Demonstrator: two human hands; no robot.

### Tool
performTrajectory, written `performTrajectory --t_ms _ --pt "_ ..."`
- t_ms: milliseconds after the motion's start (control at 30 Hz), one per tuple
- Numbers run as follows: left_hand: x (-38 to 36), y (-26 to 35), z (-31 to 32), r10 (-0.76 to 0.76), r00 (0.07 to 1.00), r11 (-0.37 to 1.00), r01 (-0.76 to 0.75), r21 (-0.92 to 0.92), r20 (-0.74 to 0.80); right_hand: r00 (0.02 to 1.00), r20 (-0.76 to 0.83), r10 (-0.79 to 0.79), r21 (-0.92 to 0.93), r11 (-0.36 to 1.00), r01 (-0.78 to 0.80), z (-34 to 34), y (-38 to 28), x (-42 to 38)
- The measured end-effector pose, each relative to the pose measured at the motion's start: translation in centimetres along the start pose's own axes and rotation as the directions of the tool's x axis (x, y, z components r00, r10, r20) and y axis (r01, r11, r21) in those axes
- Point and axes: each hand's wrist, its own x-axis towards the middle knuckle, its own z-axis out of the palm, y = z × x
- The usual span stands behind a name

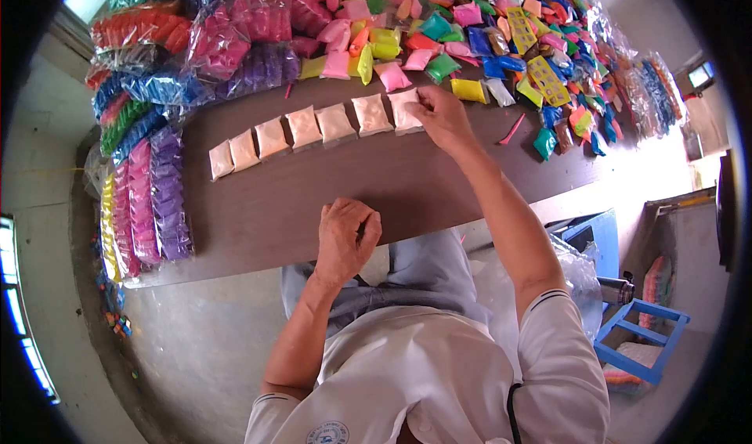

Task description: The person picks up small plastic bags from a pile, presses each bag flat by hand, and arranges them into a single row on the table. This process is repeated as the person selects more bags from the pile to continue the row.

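Observation:
A curved row of small clear packets of pale peach material, perhaps modelling clay, lies on the dark brown table (290, 217). One of them, a pale peach packet (272, 137), sits toward the left of the row. At the right end, my right hand (445, 117) pinches the edge of the last pale packet (403, 109), which lies against the tabletop. My left hand (348, 232) rests by the table's near edge with its fingers curled in; nothing shows in it. Its inner side is partly hidden.
Colourful loose packets (470, 45) pile up along the back. Bundled bags stack at the left, among them a purple bundle (168, 193). A pink stick (511, 129) lies right of my right hand. A blue stool-like frame (642, 341) stands on the floor at right.

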Motion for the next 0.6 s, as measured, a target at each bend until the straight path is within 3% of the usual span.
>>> performTrajectory --t_ms 67,133,167,233,367,433,600 --pt "0.0 0.1 0.0 -0.003 1.000 1.000 0.003 0.007 -0.004 0.999 -0.039 -0.019 -0.023 1.000 0.018 0.3 -0.2 -0.1" --pt "0.0 0.3 -0.1 -0.005 1.000 1.000 0.005 0.015 -0.008 0.990 -0.061 0.131 -0.040 0.990 -0.133 -0.2 -1.4 -0.5" --pt "0.0 0.3 -0.2 -0.004 1.000 1.000 0.004 0.021 -0.002 0.990 -0.061 0.130 -0.041 0.990 -0.133 -0.2 -1.4 -0.8" --pt "0.1 0.3 -0.2 -0.003 1.000 1.000 0.003 0.028 0.001 0.997 -0.080 0.023 -0.064 0.998 -0.028 -0.6 -1.3 -1.3" --pt "0.0 0.3 0.0 0.005 1.000 1.000 -0.004 0.028 -0.013 0.999 -0.024 -0.044 -0.156 0.987 0.040 -0.4 -0.9 -2.3" --pt "0.1 0.2 0.1 0.008 1.000 0.999 -0.007 0.039 -0.011 0.990 -0.010 -0.143 -0.301 0.944 0.134 0.2 -0.7 -2.3" --pt "0.0 0.4 0.3 0.017 1.000 0.998 -0.015 0.067 -0.026 0.991 -0.030 -0.128 -0.350 0.930 0.110 0.8 -1.1 -1.8"
